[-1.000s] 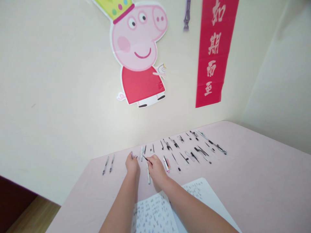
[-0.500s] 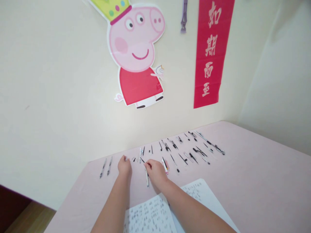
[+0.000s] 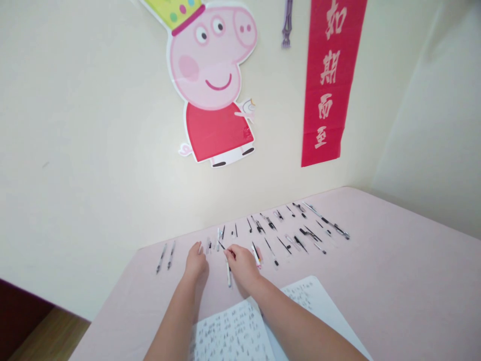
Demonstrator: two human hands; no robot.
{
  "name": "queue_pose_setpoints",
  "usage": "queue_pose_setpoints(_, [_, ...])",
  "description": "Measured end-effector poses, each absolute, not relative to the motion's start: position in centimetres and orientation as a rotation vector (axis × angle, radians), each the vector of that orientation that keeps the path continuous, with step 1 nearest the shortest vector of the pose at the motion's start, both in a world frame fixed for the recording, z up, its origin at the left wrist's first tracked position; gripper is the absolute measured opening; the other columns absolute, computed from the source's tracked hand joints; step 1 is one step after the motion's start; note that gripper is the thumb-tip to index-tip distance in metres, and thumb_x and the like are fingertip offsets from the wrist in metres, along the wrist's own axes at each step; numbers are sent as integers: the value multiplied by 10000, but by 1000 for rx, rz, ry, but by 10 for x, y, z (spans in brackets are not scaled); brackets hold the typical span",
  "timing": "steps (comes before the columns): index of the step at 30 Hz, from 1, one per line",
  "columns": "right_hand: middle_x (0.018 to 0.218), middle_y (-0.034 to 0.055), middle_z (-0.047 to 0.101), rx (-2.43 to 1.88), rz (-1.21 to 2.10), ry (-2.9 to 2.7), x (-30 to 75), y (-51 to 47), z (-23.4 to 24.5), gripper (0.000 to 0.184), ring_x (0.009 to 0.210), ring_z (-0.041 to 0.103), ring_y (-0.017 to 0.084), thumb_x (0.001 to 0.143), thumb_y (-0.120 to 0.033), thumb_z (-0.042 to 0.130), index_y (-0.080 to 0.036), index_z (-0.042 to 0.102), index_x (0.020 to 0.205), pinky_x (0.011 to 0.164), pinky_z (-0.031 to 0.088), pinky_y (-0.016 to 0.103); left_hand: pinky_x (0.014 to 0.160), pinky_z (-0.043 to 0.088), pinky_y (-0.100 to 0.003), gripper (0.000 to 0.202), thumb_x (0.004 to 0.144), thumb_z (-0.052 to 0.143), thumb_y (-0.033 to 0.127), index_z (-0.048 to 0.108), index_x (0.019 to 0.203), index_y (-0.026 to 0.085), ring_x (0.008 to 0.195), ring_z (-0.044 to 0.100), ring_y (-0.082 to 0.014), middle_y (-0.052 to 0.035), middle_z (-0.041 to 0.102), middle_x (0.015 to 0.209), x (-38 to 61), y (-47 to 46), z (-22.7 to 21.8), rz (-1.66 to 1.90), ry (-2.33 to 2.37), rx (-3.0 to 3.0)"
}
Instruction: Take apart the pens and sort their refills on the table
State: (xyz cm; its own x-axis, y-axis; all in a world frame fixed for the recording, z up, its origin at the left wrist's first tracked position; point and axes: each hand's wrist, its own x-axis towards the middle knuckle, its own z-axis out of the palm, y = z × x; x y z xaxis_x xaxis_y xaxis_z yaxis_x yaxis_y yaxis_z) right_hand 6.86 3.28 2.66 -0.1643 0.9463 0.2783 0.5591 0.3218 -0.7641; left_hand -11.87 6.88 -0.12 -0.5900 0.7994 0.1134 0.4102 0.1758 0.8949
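Note:
My left hand (image 3: 196,261) is low over the pink table with its fingers partly spread. Just right of its fingertips lie a clear pen barrel (image 3: 208,244) and a small black piece. My right hand (image 3: 240,260) pinches a thin dark pen refill (image 3: 221,245), its tip pointing up and left. Under that hand, a white pen part (image 3: 229,275) rests on the cloth. Near the refill's tip lies a pale, slim pen piece (image 3: 218,239). Right of my right hand is a white and pink pen (image 3: 256,254) with a dark refill beside it.
Two assembled clear pens (image 3: 161,258) lie at the left. Several taken-apart pens, refills and caps (image 3: 295,243) spread across the back and right of the table (image 3: 394,281). Handwritten sheets (image 3: 233,333) lie in front of me, under my right forearm. A wall (image 3: 93,150) borders the back.
My left hand has moved slightly right, closer to the small pen parts, and a clear barrel shows more plainly beside it. My right hand keeps its pinch on the refill, nearly still.

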Motion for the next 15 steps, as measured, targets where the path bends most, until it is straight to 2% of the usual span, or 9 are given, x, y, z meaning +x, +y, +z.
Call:
queue_pose_setpoints(4, [664, -4, 640, -1357, 641, -1836, 70, 32, 28, 235, 593, 518, 110, 849, -307, 471, -201, 641, 726, 534, 264, 219, 1000, 327, -351, 258, 572, 562, 16, 631, 771, 165, 1182, 449, -256, -120, 619, 1061, -107, 57, 6, 1392, 2042, 1162])
queue_pose_setpoints(6, [680, -3, 647, -1364, 657, -1824, 70, 32, 27, 232, 597, 524, 110, 852, -309, 467, -202, 643, 745, 542, 274, 216, 914, 395, -350, 192, 623, 583, 108, 648, 797, 158, 1069, 527, -257, -112, 641, 982, -97, 51, 10, 1378, 1998, 1170])
queue_pose_setpoints(8, [698, 1, 655, -1351, 712, -1815, 68, 34, 25, 229, 608, 535, 113, 858, -302, 456, -201, 645, 777, 547, 288, 211, 773, 450, -322, 166, 670, 600, 239, 668, 789, 147, 866, 599, -227, -92, 661, 829, -84, 43, 12, 1335, 1918, 1174])
queue_pose_setpoints(11, [753, 14, 674, -1310, 813, -1812, 64, 37, 20, 230, 661, 567, 124, 867, -287, 440, -201, 651, 836, 573, 322, 202, 531, 409, -239, 338, 666, 605, 445, 679, 767, 132, 580, 554, -136, -62, 640, 693, -64, 32, 14, 1260, 1649, 1052])
queue_pose_setpoints(15, [826, 35, 687, -1281, 845, -1847, 60, 38, 16, 238, 744, 593, 137, 872, -267, 429, -201, 657, 885, 631, 356, 205, 477, 350, -192, 431, 535, 693, 473, 669, 770, 113, 510, 483, -73, -57, 633, 713, -50, 23, 14, 1331, 1424, 858])
